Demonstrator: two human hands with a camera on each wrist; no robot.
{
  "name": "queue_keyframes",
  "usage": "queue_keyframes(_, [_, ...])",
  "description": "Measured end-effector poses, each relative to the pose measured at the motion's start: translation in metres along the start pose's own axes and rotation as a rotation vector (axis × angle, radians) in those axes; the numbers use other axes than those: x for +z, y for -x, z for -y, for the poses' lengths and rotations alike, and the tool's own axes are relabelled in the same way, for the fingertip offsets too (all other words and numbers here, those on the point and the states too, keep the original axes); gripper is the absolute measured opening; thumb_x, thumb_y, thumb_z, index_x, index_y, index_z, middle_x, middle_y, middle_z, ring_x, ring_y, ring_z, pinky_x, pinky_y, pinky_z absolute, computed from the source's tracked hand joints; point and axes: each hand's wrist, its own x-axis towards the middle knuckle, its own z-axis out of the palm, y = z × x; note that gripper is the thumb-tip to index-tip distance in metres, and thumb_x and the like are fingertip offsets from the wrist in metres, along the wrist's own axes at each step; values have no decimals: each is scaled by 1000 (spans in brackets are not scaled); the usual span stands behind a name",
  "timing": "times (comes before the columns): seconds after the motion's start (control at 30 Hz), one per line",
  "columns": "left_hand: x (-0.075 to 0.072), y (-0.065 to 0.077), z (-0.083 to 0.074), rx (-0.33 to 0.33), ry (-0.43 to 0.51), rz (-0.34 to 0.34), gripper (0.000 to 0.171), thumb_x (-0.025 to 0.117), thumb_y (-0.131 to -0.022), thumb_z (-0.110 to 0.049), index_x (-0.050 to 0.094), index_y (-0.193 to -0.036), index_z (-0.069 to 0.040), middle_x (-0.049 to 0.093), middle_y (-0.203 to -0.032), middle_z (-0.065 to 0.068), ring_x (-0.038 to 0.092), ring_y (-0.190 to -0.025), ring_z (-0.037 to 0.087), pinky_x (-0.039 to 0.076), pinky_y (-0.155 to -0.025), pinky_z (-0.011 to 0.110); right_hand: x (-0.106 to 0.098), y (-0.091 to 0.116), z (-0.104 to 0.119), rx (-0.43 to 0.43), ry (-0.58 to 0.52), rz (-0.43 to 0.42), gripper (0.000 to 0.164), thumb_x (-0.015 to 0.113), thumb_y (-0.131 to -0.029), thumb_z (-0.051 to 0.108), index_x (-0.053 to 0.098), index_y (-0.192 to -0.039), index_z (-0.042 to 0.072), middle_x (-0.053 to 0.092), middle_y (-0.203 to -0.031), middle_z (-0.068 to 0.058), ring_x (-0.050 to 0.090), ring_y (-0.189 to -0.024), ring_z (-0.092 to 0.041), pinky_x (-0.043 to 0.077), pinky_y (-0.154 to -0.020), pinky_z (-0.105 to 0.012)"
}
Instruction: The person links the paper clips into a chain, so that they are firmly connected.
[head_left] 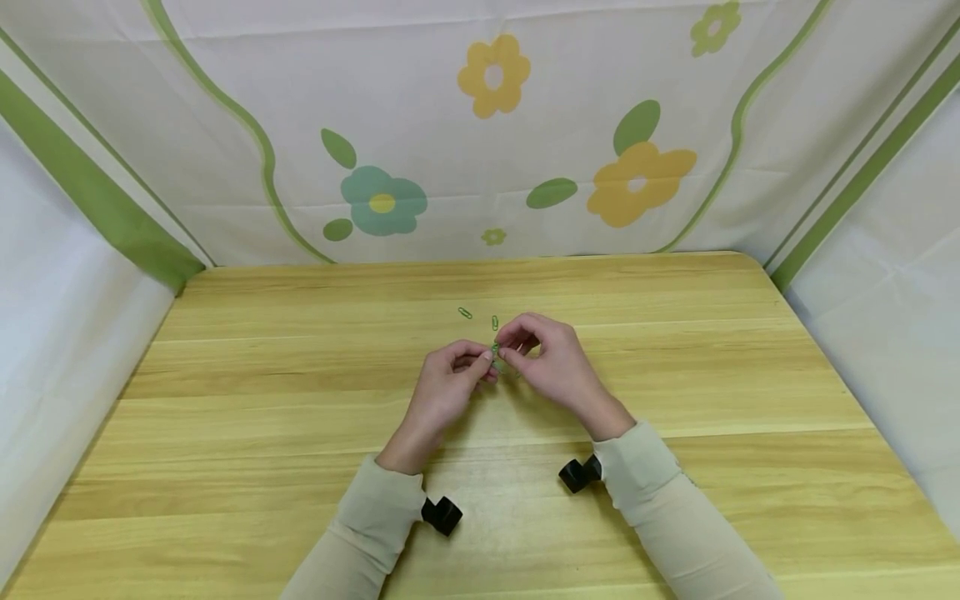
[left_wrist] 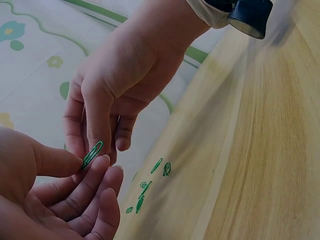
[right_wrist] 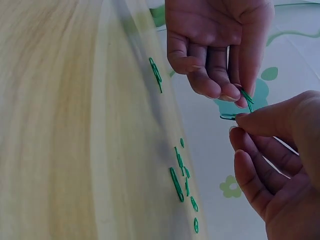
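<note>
In the head view my left hand (head_left: 444,385) and right hand (head_left: 551,362) meet above the middle of the table. Between thumb and index finger, the left hand pinches a green paper clip (left_wrist: 93,154), its looped end sticking out. From the other side, the right hand pinches green wire at its fingertips. The right wrist view shows one paper clip (right_wrist: 247,97) at the left fingertips and another green clip (right_wrist: 227,117) jutting from the right thumb. Whether the two are linked I cannot tell.
On the wooden table (head_left: 262,450) lie several loose green paper clips, among them one clip (head_left: 465,312) beyond the hands and another clip (head_left: 495,322) beside the right fingers. A flowered white curtain (head_left: 420,108) stands behind the table. Each sleeve carries a black wrist device (head_left: 442,516).
</note>
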Motion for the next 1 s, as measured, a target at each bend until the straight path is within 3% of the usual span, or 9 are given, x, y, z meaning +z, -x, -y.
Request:
queue_keyframes(0.37, [0, -1, 3, -29, 17, -5, 16, 66, -107, -13, 75, -112, -1, 79, -102, 20, 75, -89, 20, 61, -83, 35, 1, -1, -7, 78, 19, 50, 11, 80, -96, 5, 76, -104, 12, 77, -102, -2, 72, -94, -17, 62, -84, -36])
queue_keyframes(0.6, [-1, -1, 1, -46, 33, -53, 16, 66, -108, -14, 75, -114, -2, 78, -105, 18, 76, -99, 30, 59, -84, 33, -6, -1, -10, 108, 31, 60, 4, 81, -98, 15, 79, -103, 15, 78, -100, 1, 71, -95, -15, 61, -85, -36])
queue_keyframes(1.0, [-5, -3, 3, -38, 35, -101, 20, 64, -109, -15, 72, -121, -1, 79, -117, 18, 76, -109, 31, 60, -101, 42, -20, -2, -9, 241, -106, 86, 8, 79, -100, 22, 80, -106, 17, 76, -102, -4, 69, -90, -25, 58, -75, -30])
